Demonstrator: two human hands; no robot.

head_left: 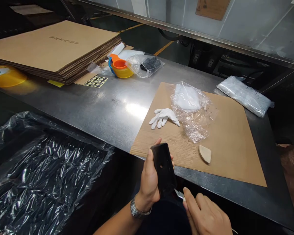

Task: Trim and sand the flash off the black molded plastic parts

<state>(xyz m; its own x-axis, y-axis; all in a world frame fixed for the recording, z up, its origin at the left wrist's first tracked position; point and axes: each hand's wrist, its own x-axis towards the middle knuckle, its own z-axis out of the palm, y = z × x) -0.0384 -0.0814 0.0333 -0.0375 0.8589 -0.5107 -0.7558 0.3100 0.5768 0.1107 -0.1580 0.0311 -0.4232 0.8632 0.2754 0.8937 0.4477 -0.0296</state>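
Observation:
My left hand [149, 178] is wrapped round a black rectangular plastic part [163, 166], which looks like a shallow tray or case with a small hole in its middle. It is tilted up in front of the table's near edge. In my right hand [205, 212] is a small tool with a metal blade [179, 194], perhaps a knife or scraper; the fist hides its handle. The blade's tip meets the lower right edge of the black part. On the cardboard sheet [230, 140] beyond lie a white glove [164, 117] and a tan, wedge-shaped block [205, 154].
Crumpled clear plastic bags [194, 120] lie on the cardboard. A tape dispenser [121, 67], a bagged black item [152, 62] and a stack of flat cardboard [56, 49] stand farther back on the metal table [107, 107]. Black plastic sheeting [44, 182] fills the lower left.

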